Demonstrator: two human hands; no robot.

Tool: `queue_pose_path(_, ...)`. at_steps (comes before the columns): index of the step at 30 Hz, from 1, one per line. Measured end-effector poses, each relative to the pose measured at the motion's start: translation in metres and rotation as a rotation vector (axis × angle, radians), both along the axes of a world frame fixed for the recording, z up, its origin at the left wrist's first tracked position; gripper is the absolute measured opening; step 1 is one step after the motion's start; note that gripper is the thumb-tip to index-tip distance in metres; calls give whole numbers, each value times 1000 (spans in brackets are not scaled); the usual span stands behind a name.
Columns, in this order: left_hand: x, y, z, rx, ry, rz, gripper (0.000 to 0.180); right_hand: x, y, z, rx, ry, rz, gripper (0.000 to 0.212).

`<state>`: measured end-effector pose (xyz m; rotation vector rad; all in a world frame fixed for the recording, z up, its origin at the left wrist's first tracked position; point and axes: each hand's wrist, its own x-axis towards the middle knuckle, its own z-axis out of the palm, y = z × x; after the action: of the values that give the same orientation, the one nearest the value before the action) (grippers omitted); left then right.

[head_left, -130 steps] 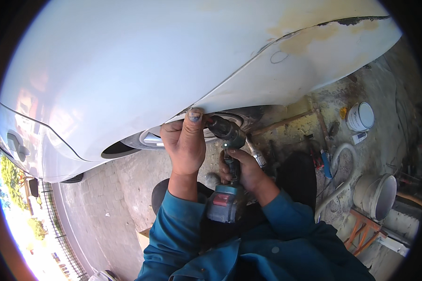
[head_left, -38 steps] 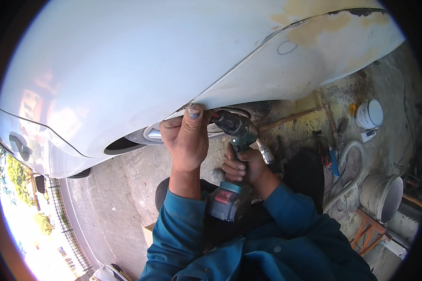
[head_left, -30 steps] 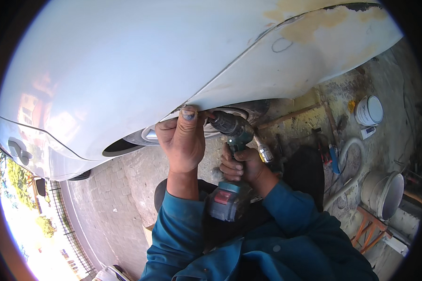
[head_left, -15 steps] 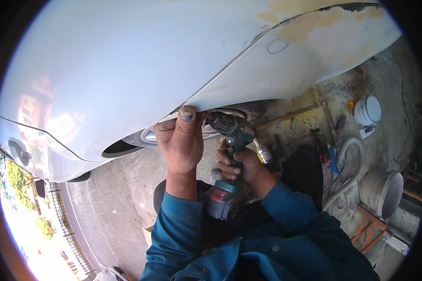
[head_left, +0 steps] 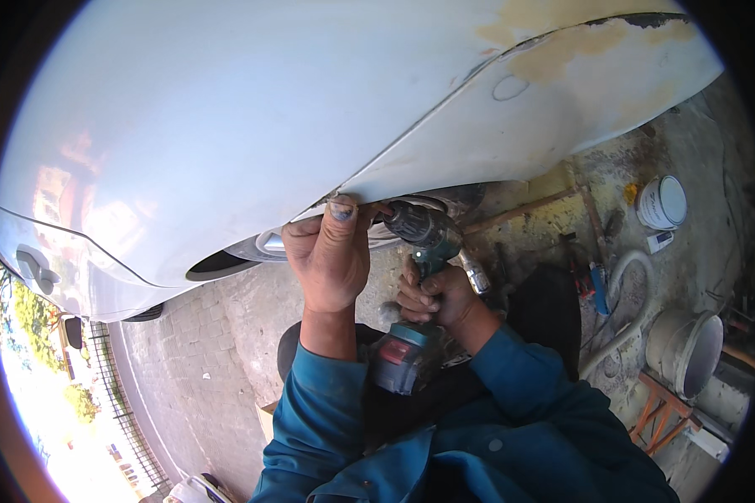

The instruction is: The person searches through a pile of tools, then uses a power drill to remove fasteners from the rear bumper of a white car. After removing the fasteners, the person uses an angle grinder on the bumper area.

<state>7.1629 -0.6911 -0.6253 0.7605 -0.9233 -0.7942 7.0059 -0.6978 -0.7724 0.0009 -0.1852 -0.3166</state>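
My right hand (head_left: 440, 293) is wrapped round the grip of a dark green cordless drill (head_left: 413, 225), whose battery (head_left: 398, 362) hangs below. The drill's chuck points left toward the lower edge of a white car body (head_left: 252, 109), close to the wheel arch. At that edge my left hand (head_left: 331, 251) is closed, thumb up and fingers pinched at the panel seam (head_left: 394, 144) just ahead of the bit. Whatever lies between its fingers is hidden. Behind the hands part of the car's wheel (head_left: 264, 243) shows.
To the right on the stained floor stand a white tub (head_left: 661, 203) and a big bucket (head_left: 686, 352). A pale hose (head_left: 625, 314) curves beside blue-handled pliers (head_left: 598, 287). An orange metal stand (head_left: 661, 411) sits lower right. Paving (head_left: 197, 352) stretches left, toward a fence.
Both hands and the drill appear slightly further right and the car has shifted a little in view. The grip on the drill and the left hand's pinch stay the same.
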Motion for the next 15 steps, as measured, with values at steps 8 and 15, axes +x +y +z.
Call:
queue_pose_path(8, 0, 0, 3, -5, -47, -18, 33, -1, -4, 3, -22, -8, 28, 24)
queue_pose_path(15, 1, 1, 4, -14, -47, -21, 33, -1, -7, 6, -29, -32, 23, 25)
